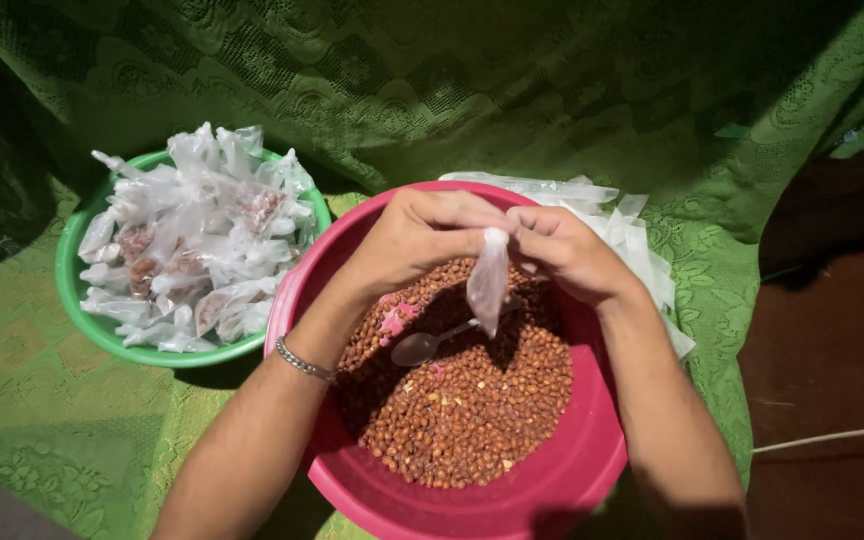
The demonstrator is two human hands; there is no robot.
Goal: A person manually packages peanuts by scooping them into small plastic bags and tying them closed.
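Note:
A pink basin in front of me holds a heap of brown roasted groundnuts. A metal spoon lies on the nuts, bowl to the left. Above the basin, my left hand and my right hand pinch the mouth of a small clear plastic bag between their fingertips. The bag hangs down limp and looks empty. A silver bracelet circles my left wrist.
A green bowl at the left is piled with several small tied plastic packets of nuts. A stack of flat clear bags lies behind the basin at the right. Green lace cloth covers the surface; brown floor and a white cord are at right.

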